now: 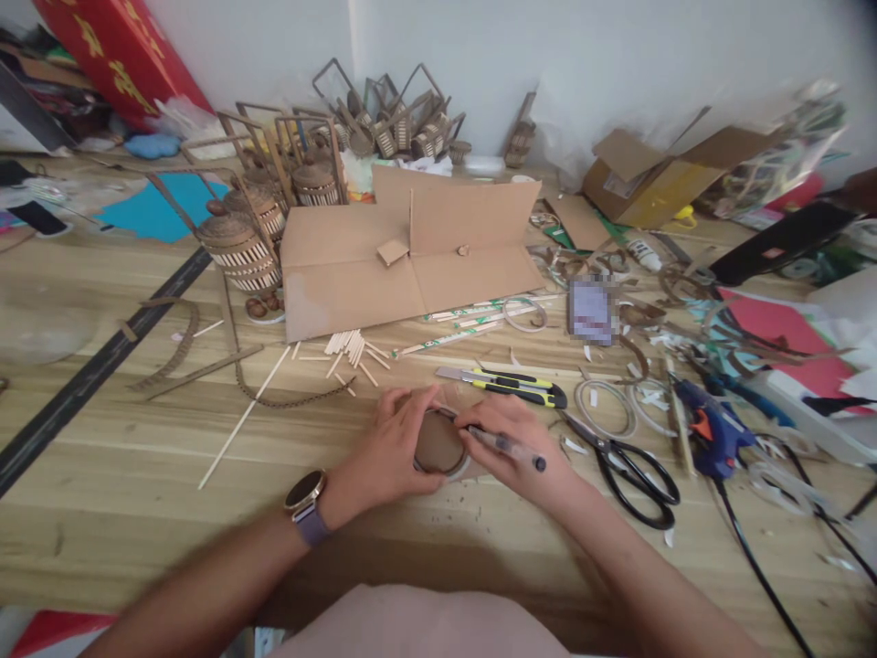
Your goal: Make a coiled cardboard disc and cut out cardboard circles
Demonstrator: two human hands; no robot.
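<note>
My left hand [394,439], with a watch [305,493] on its wrist, is curled round a cardboard ring [458,473] and presses it down. The ring lies on a piece of brown cardboard [438,442], which shows through its middle. In my right hand [511,439] is a pen [507,446], its tip end at the ring's right edge, its rear end pointing right. Just beyond my hands rests a yellow and black utility knife [513,386] with its blade out. Black-handled scissors [627,471] lie to the right of my right hand.
An opened cardboard sheet [356,274] stands beyond several short wooden sticks [349,345]. Small lidded stick buckets [239,242] stand back left. At right are a blue glue gun [713,425], loose rings [607,407], a phone [590,311] and an open cardboard box [658,178].
</note>
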